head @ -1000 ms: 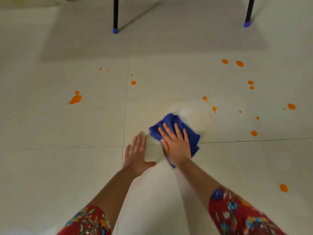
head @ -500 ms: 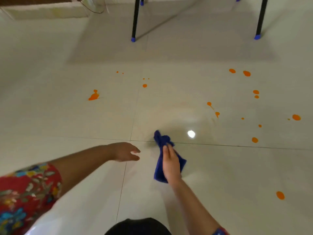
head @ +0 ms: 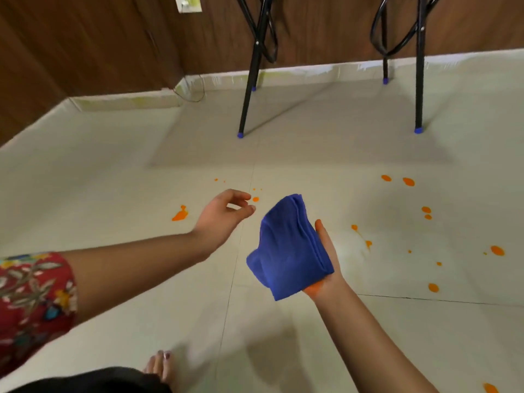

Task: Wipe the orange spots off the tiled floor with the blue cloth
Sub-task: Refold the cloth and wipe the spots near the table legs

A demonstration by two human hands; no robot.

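— So, where is the cloth (head: pixel 286 245)?

— Off the floor (head: pixel 425 336), up in the air between the two hands and folded over on itself. The right hand (head: pixel 329 251) holds it palm up, with the thumb laid along the folded edge. The other fingers are hidden behind it. I'd guess they cup it, but the view doesn't show them.

— Why lift it like that?

— My reading is that the person wants to check the wiping face or turn a fresh side out. The heel of that palm and the thumb tip are stained orange, so the mess is getting onto the hand.

— And the left hand (head: pixel 224 214)?

— It hovers just left of the cloth, fingers loosely curled, gripping nothing. It looks placed to take a corner and help refold.

— How much is left to wipe?

— Plenty, I judge. A large splash (head: pixel 180 214) lies left of that hand and small spots (head: pixel 255 199) sit by its fingertips. A scatter of drops (head: pixel 408 181) spreads to the right, short of the desk (head: pixel 246 89) legs.

— Is there a bucket or bowl to rinse in?

— None in view. Apart from the floor, only the hand shows orange, and maybe the cloth's hidden side.

— What's the risk?

— A loaded cloth may smear rather than lift, so a clean face should go down first.
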